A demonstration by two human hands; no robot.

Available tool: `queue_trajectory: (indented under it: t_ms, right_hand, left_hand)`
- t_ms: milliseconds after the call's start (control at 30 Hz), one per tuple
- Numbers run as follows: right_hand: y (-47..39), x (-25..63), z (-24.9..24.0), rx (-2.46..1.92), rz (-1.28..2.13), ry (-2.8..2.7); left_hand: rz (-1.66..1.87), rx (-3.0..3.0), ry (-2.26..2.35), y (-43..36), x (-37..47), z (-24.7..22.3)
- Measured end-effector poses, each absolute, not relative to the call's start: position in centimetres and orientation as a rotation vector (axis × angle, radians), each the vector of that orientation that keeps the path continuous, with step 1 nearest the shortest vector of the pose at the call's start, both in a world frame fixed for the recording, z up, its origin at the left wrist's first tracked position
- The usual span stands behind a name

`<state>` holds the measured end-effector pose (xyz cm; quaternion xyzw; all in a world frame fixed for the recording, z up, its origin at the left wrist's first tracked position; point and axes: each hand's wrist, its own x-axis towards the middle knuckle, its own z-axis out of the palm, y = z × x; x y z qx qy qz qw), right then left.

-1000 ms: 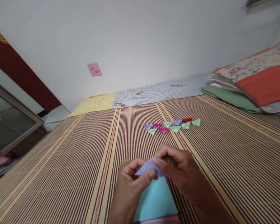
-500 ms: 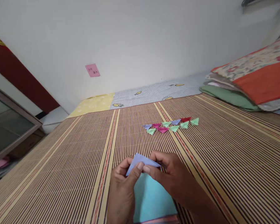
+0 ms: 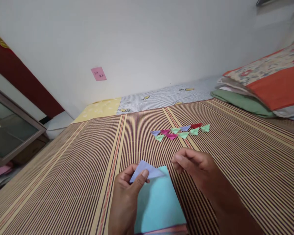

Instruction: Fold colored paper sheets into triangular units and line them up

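And there it was, in the upper left of the frame: dark handwriting (image 3: 101, 75) on a pink note (image 3: 98, 70) stuck to the wall (image 3: 161, 42), too small and blurred to read!

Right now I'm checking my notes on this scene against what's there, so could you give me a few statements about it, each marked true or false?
1. The left hand holds a folded purple paper. True.
2. The right hand is touching that paper. False: it is apart from it.
3. The small folded papers lie on the striped mat. True.
4. The pink note lies on the mat. False: it is on the wall.
5. The green cloth is beneath the orange, flowered one. True.
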<state>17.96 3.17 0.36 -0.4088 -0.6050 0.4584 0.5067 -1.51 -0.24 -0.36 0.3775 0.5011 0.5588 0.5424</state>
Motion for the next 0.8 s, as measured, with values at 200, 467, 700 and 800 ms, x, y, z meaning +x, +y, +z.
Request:
queue_trajectory:
  t_ms: [200,467,700,800]
  right_hand:
    - [2.5,15.4,0.8,-0.917,1.064,-1.577]
    - [2.0,14.6,0.7,-0.943,0.756,-1.501]
    - [2.3,14.8,0.5,-0.925,1.027,-1.389]
    - [2.2,14.8,0.5,-0.908,1.035,-1.367]
  left_hand:
    - [1.179,1.152,1.199,-0.1,-0.7,-0.3]
    - [1.314,0.984,1.146,0.5,-0.1,-1.7]
    - [1.311,1.093,1.091,-0.3,-0.1,-1.0]
    - [1.303,1.025,1.063,0.0,0.2,-1.3]
